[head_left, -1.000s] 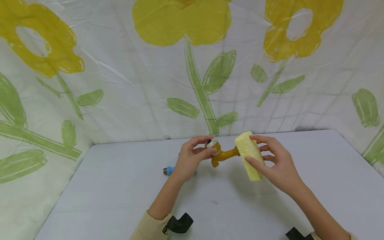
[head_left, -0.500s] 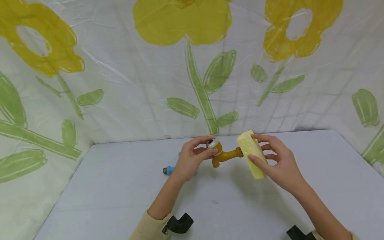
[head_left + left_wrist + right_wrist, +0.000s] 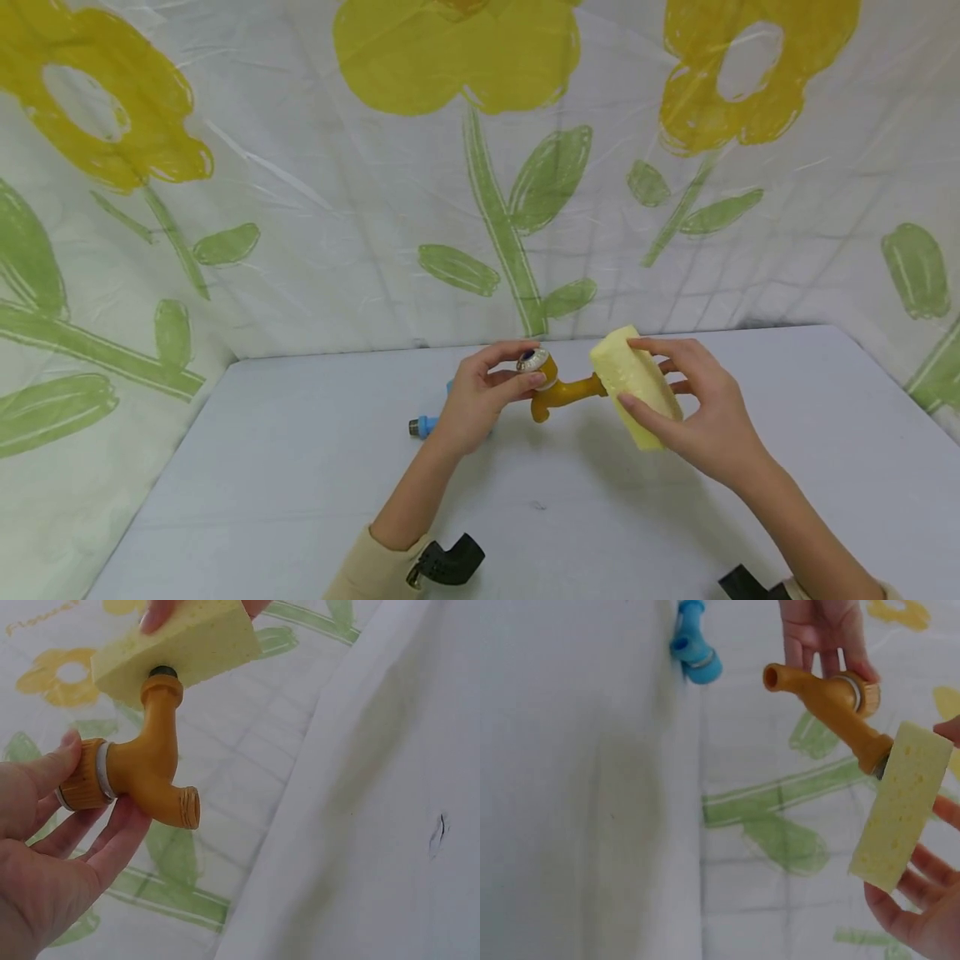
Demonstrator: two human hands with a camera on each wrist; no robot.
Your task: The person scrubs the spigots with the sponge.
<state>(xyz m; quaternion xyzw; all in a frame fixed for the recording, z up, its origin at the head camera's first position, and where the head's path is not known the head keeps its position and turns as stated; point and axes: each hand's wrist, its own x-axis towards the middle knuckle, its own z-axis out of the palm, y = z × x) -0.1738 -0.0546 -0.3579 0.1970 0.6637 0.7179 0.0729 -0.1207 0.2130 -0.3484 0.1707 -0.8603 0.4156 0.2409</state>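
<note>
1. My left hand point(image 3: 52, 847) pinches the ribbed collar of the orange tap fitting point(image 3: 142, 761), thumb on top and fingers underneath.
2. The fitting's threaded spout point(image 3: 184, 810) points down and to the right.
3. Its long neck rises into the yellow sponge point(image 3: 180, 641), touching it.
4. Fingertips point(image 3: 154, 613) grip the sponge's top edge.
5. A white table point(image 3: 375, 825) fills the right side.

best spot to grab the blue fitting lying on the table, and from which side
Probably the blue fitting is best pinched across its free end with the metal ring, coming from above and from the left: it lies flat on the table, and the left hand, holding the yellow tap, hides its other end.
</note>
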